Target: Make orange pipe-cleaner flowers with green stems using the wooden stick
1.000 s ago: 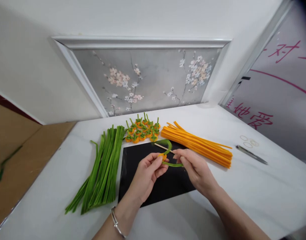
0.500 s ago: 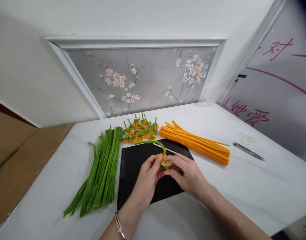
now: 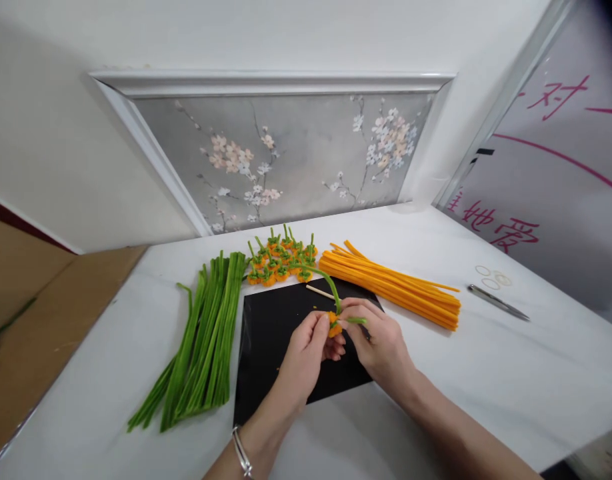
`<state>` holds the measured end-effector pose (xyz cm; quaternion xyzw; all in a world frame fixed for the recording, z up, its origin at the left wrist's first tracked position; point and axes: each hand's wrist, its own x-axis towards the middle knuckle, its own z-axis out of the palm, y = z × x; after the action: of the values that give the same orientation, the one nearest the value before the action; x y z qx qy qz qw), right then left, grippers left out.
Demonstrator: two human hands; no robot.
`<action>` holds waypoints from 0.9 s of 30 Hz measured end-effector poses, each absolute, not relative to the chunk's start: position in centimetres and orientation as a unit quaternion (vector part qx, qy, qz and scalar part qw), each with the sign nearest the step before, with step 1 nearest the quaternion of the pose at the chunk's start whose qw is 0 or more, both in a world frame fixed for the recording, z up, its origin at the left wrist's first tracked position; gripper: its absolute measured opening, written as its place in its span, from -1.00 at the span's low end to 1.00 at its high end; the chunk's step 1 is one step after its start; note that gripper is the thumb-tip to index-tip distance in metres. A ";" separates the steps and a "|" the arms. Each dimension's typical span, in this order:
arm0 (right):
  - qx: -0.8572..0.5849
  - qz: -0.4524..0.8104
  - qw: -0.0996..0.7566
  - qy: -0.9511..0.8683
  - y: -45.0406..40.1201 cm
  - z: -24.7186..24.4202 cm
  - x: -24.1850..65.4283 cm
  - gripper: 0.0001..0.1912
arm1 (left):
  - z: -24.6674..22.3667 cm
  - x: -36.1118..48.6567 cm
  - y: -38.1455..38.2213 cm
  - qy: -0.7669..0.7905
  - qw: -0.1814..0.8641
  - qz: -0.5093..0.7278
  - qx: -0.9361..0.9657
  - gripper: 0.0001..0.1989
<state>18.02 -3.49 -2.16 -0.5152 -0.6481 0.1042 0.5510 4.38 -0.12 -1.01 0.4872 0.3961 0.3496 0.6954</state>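
Over the black mat (image 3: 266,347), my left hand (image 3: 306,347) pinches a small orange piece (image 3: 335,325) between thumb and fingers. A green stem (image 3: 332,285) rises from that piece and curves to the left at its top. My right hand (image 3: 379,333) is closed at the piece's right side, its fingertips on the green stem, whose short end sticks out to the right across the fingers. Beyond the mat stand several finished-looking orange pieces with green tops (image 3: 281,257).
Green fuzzy stems (image 3: 206,347) lie in a bundle at left, orange ones (image 3: 396,287) at right. A thin stick (image 3: 322,292) rests on the mat. Farther right are tweezers (image 3: 499,302) and clear rings (image 3: 491,283). A cardboard box (image 3: 51,300) borders the left side.
Both hands have shifted slightly right with the orange piece. The green stem's short end now points right past my right fingers, and its long part has moved right.
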 end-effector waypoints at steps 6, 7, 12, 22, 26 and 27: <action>-0.533 0.240 0.552 -0.594 -3.5 -2.3 18.4 -0.92 | -0.3 3.5 0.5 0.376 0.697 0.342 0.506 -0.70; -0.534 0.252 0.552 -0.589 -3.5 -2.3 18.5 -0.92 | -0.1 3.4 0.5 0.367 0.695 0.342 0.516 -0.70; -0.532 0.267 0.540 -0.595 -3.5 -2.1 18.6 -0.92 | 0.5 3.3 0.4 0.349 0.682 0.336 0.548 -0.85; -0.499 0.230 0.569 -0.612 -3.7 -2.0 18.8 -0.84 | 0.8 3.5 0.2 0.382 0.655 0.345 0.553 -0.85; -0.495 0.209 0.582 -0.611 -3.8 -2.2 18.6 -0.74 | 0.6 3.5 0.2 0.386 0.638 0.351 0.566 -0.86; -0.494 0.196 0.579 -0.617 -3.8 -2.1 18.6 -0.73 | 0.6 3.5 0.2 0.383 0.637 0.351 0.569 -0.87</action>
<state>18.61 -3.83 -2.13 -0.4944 -0.6174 0.1964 0.5795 3.47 0.20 0.57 0.5694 0.3828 0.3505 0.6375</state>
